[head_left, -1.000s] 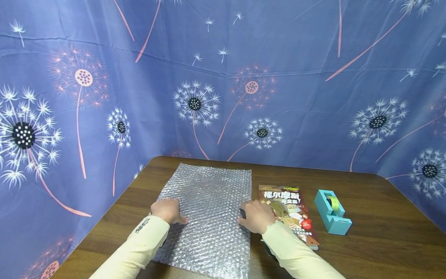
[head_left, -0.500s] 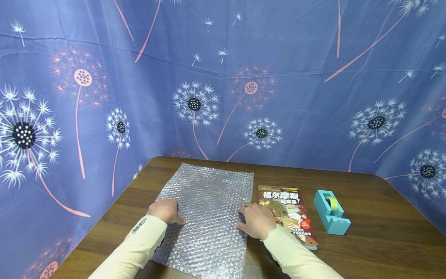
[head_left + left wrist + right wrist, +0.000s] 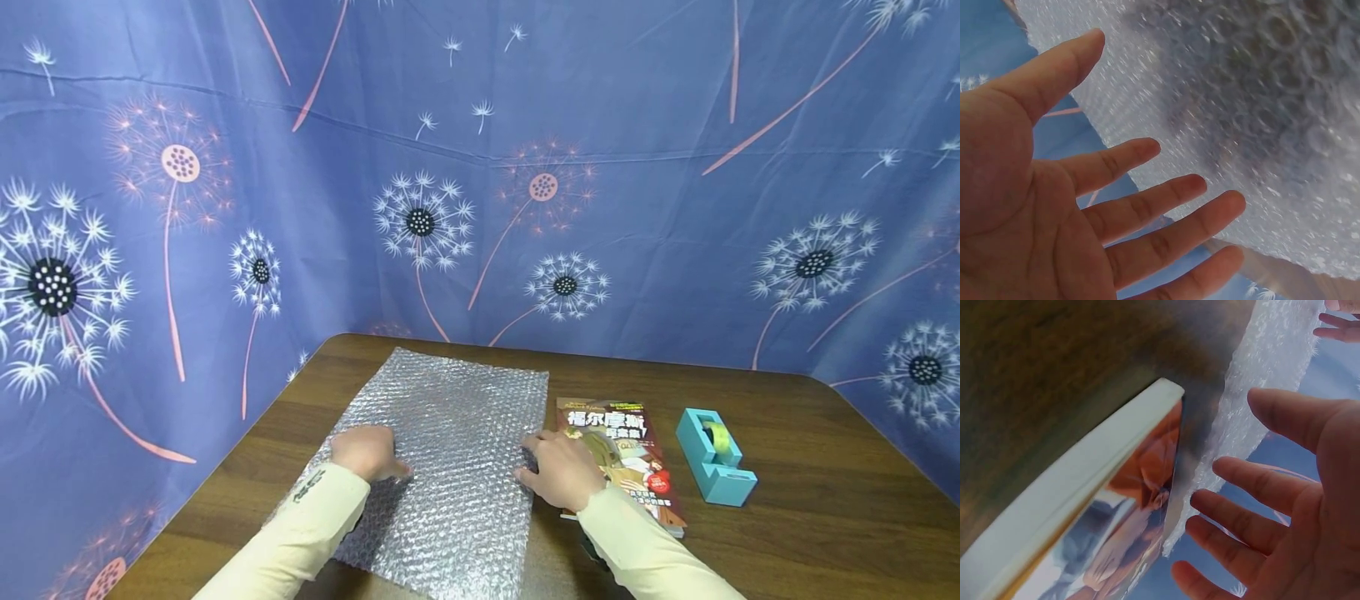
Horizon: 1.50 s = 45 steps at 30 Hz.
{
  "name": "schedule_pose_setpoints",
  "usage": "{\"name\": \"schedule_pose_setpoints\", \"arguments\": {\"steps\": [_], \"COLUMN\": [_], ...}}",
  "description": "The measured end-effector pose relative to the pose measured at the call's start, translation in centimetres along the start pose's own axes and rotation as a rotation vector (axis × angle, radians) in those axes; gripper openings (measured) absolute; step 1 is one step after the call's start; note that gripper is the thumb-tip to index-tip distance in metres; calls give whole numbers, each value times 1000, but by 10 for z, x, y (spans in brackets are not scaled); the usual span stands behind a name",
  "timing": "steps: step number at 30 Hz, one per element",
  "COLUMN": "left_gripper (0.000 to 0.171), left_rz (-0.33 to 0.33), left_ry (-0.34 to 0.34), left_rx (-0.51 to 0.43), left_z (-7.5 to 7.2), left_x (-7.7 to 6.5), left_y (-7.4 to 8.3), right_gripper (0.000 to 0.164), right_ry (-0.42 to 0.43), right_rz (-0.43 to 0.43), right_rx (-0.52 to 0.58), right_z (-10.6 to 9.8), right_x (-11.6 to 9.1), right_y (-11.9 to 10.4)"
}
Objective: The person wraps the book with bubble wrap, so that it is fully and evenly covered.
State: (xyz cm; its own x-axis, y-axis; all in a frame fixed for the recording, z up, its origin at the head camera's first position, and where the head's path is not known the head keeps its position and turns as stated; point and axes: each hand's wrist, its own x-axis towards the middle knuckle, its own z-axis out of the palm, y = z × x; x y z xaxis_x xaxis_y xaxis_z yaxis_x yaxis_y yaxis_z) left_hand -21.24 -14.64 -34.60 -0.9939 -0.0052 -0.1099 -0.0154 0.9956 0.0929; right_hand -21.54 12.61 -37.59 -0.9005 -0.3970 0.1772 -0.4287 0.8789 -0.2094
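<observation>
A sheet of silvery, clear bubble wrap lies flat on the wooden table in the head view. Over its left side is my left hand, and the left wrist view shows that hand's fingers spread and relaxed with nothing in them. My right hand is at the sheet's right edge, partly in front of the book. Its fingers are extended and hold nothing in the right wrist view. Whether either hand touches the bubble wrap is hard to tell.
Right of the book stands a turquoise tape dispenser with a yellow-green roll. The brown wooden table ends against a blue dandelion-print curtain behind and at the sides.
The bubble wrap has turned slightly, its far edge shifting right and its near end left. My left hand moved left, then back right over the sheet; my right hand shifted slightly right.
</observation>
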Motion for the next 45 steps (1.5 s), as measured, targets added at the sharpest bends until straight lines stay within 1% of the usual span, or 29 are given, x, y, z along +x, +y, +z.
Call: {"name": "schedule_pose_setpoints", "arguments": {"steps": [5, 11, 18, 22, 29, 32, 34, 36, 38, 40, 42, 44, 45], "left_gripper": [45, 52, 56, 59, 59, 54, 48, 40, 35, 26, 19, 16, 17], "left_rz": [12, 9, 2, 3, 15, 23, 22, 10, -13, -40, -64, -87, -99], "left_ry": [15, 0, -19, -18, -11, 23, 64, 110, 137, 141, 130, 119, 107], "left_rx": [2, 4, 10, 12, -4, -26, -32, -35, -35, -38, -48, -56, -57], "left_z": [2, 4, 5, 5, 4, 5, 5, 5, 4, 3, 2, 0, 0], "left_x": [-1, 1, 3, 4, 5, 7, 9, 12, 14, 16, 17, 19, 19], "left_y": [3, 0, -3, -3, -3, -7, -10, -15, -19, -23, -27, -30, -31], "right_gripper": [46, 45, 45, 45, 45, 45, 44, 44, 44, 44, 44, 44, 44], "right_ry": [-45, -53, -60, -67, -74, -70, -67, -63, -61, -59, -55, -49, -47], "right_rz": [19, 5, -11, -11, -6, -4, -4, -7, -12, -15, -17, -14, -12], "right_rx": [-5, 13, -6, 1, 2, 10, 16, 16, 9, 1, -5, -10, -14], "right_z": [0, 1, 3, 1, 0, 0, 0, 0, 0, 0, 0, 0, 0], "right_x": [0, 0, -1, -2, -3, -3, -3, -3, -3, -3, -3, -3, -3], "right_y": [-2, -4, -6, -7, -7, -7, -6, -5, -5, -5, -6, -6, -6]}}
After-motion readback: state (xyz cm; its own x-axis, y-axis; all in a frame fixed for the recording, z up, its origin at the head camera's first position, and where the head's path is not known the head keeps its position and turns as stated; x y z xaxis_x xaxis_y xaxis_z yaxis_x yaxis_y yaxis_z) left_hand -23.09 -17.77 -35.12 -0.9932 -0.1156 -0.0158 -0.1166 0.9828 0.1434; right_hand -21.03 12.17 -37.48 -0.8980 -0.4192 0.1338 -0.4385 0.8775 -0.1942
